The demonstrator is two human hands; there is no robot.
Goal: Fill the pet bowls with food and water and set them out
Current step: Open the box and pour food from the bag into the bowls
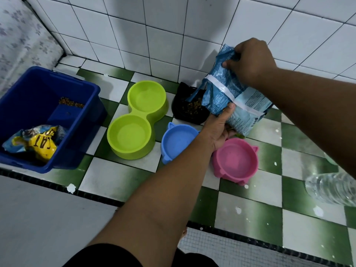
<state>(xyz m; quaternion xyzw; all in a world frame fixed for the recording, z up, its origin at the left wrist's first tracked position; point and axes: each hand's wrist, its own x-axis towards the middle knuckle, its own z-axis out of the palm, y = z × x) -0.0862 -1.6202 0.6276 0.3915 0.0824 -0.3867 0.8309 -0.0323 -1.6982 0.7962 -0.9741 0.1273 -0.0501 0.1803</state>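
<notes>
A blue pet food bag point(229, 93) is tilted with its mouth down over a black bowl point(185, 110) that holds brown kibble. My right hand point(250, 62) grips the bag's upper end. My left hand point(219, 130) holds the bag from below, fingers curled under it and thumb on its face. A lime-green double bowl point(134, 120), a light blue eared bowl point(177, 141) and a pink eared bowl point(236, 159) stand empty on the checkered floor.
A dark blue plastic bin point(17, 105) at left holds a yellow cat food bag point(36, 143) and loose kibble. A clear water bottle point(331, 187) lies at the right edge. A white tiled wall point(163, 35) rises right behind the bowls.
</notes>
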